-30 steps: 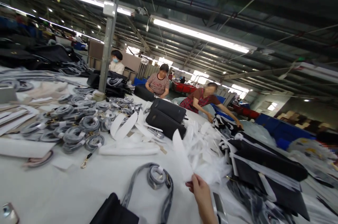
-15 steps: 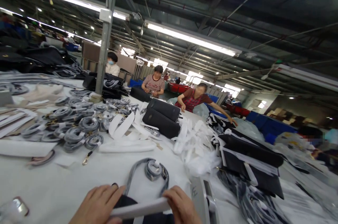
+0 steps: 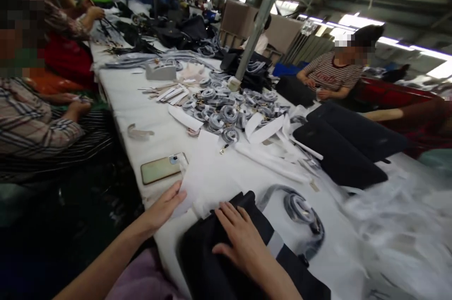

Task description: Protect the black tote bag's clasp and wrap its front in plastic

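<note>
Black bag (image 3: 208, 264) at the near edge of the table (image 3: 123, 97), directly under our right hand (image 3: 243, 243): palm down, fingers slightly spread on the dark surface toward its far end, thumb set apart from them, grip slack. We note a pale grey band (image 3: 275, 244) across the bag, just right of that hand. Our left hand (image 3: 169, 203) is off the bag, to its left, at the near part of a white sheet (image 3: 199, 168); fingers close together, though we cannot tell whether they pinch the sheet or only touch it. Phone (image 3: 160, 170) just beyond that hand, camera end toward the sheet. Coiled strap (image 3: 300, 208) lies beside the bag on its right; more coiled straps (image 3: 229, 114) heaped farther across the table. Writing: we see red lettering (image 3: 341, 70) on a co-worker's striped shirt (image 3: 332, 85), too blurred for us to read. Dark strokes (image 3: 382, 293) at the bottom edge, right of the bag, are cut off and likewise illegible to us.
</note>
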The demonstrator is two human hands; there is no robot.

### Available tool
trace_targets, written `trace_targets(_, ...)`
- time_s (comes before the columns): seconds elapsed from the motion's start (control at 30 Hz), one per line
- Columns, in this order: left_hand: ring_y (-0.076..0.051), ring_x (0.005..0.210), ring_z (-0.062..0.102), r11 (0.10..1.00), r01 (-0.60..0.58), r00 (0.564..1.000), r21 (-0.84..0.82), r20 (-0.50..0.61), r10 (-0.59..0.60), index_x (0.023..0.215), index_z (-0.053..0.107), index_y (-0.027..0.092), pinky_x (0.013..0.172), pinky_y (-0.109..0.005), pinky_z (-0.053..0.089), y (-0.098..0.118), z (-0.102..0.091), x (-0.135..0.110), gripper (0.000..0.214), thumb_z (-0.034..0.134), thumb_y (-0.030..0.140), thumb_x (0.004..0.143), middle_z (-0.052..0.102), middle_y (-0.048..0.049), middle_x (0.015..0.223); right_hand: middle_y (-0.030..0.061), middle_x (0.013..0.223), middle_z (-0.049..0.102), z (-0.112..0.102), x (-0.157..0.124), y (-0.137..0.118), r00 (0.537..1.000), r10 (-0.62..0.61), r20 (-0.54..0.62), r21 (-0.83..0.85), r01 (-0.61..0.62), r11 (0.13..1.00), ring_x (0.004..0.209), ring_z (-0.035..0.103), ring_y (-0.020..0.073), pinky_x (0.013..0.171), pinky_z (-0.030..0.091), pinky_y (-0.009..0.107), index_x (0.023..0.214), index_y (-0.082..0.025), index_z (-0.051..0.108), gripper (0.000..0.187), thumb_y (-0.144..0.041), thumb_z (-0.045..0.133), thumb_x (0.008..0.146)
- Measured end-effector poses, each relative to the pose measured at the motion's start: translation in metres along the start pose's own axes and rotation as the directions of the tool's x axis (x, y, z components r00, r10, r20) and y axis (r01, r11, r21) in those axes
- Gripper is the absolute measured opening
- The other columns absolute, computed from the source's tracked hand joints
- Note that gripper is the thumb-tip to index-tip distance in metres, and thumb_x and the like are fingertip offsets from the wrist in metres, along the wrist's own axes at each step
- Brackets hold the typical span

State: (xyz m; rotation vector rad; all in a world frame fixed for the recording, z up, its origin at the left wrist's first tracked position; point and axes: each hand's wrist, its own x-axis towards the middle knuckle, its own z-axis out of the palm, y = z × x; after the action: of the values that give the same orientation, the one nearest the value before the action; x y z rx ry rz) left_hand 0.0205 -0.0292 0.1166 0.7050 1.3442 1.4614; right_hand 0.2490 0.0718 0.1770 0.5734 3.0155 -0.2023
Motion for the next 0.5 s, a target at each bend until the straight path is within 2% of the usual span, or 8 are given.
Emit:
trace_targets(0.1, -0.024, 0.114, 0.054, 0.934, 0.068, 0.991, -0.351, 0.128, -0.024, 0.134, 0.042, 0.022, 0.098, -0.037, 0.042, -0.011, 0.021, 0.0, 0.059, 0.059, 0.045, 0.083, 0.056, -0.0099, 0.13, 0.0111, 0.119, 0.061, 0.013, 0.019, -0.008, 0.999, -0.023, -0.03, -0.049, 0.022, 0.999, 0.117, 0.05, 0.0317, 0.105, 0.033, 0.056, 0.121, -0.019, 0.053, 0.074, -0.047, 0.083, 0.059)
trace_targets(0.17, -0.021, 0.106, 0.057, 0.897, 0.098, 0.987, -0.43, 0.156, -0.033, 0.131, 0.045, 0.023, 0.095, -0.034, 0.043, -0.015, 0.032, 0.001, 0.055, 0.062, 0.041, 0.083, 0.06, -0.0084, 0.122, 0.0054, 0.096, 0.066, 0.022, 0.021, -0.009, 0.996, -0.011, -0.085, -0.089, 0.003, 0.996, 0.098, 0.057, 0.0275, 0.101, 0.035, 0.052, 0.102, -0.02, 0.06, 0.059, -0.043, 0.086, 0.055)
trace_targets(0.23, -0.017, 0.094, 0.06, 0.882, 0.125, 0.982, -0.453, 0.186, -0.044, 0.126, 0.05, 0.023, 0.087, -0.031, 0.045, -0.02, 0.039, 0.003, 0.049, 0.064, 0.039, 0.082, 0.064, -0.0066, 0.111, 0.0006, 0.079, 0.062, 0.031, 0.017, -0.01, 0.988, -0.037, -0.152, -0.12, 0.018, 0.993, 0.08, 0.056, 0.0221, 0.094, 0.038, 0.045, 0.084, -0.021, 0.059, 0.043, -0.037, 0.087, 0.056)
trace_targets(0.3, -0.015, 0.081, 0.06, 0.891, 0.148, 0.97, -0.429, 0.238, -0.046, 0.119, 0.056, 0.02, 0.077, -0.028, 0.045, -0.026, 0.042, 0.006, 0.044, 0.066, 0.038, 0.081, 0.066, -0.0052, 0.098, -0.0013, 0.072, 0.057, 0.037, 0.009, -0.01, 0.973, -0.078, -0.218, -0.14, 0.047, 0.989, 0.072, 0.052, 0.0194, 0.087, 0.038, 0.04, 0.076, -0.021, 0.056, 0.034, -0.03, 0.084, 0.061)
trace_targets(0.37, -0.014, 0.074, 0.058, 0.931, 0.155, 0.954, -0.331, 0.295, -0.054, 0.108, 0.063, 0.015, 0.072, -0.026, 0.044, -0.032, 0.042, 0.008, 0.038, 0.069, 0.036, 0.077, 0.066, -0.0038, 0.085, -0.0017, 0.07, 0.055, 0.041, 0.002, -0.011, 0.96, -0.095, -0.262, -0.142, 0.059, 0.988, 0.07, 0.048, 0.0188, 0.084, 0.037, 0.038, 0.076, -0.022, 0.054, 0.026, -0.023, 0.079, 0.067)
trace_targets(0.5, -0.014, 0.068, 0.054, 0.988, 0.129, 0.936, -0.086, 0.339, -0.093, 0.088, 0.069, 0.011, 0.067, -0.025, 0.041, -0.037, 0.04, 0.011, 0.029, 0.071, 0.036, 0.071, 0.063, -0.0012, 0.072, -0.0013, 0.071, 0.053, 0.042, -0.004, -0.013, 0.961, -0.074, -0.268, -0.105, 0.047, 0.993, 0.069, 0.045, 0.0185, 0.083, 0.034, 0.038, 0.078, -0.022, 0.054, 0.014, -0.021, 0.068, 0.078)
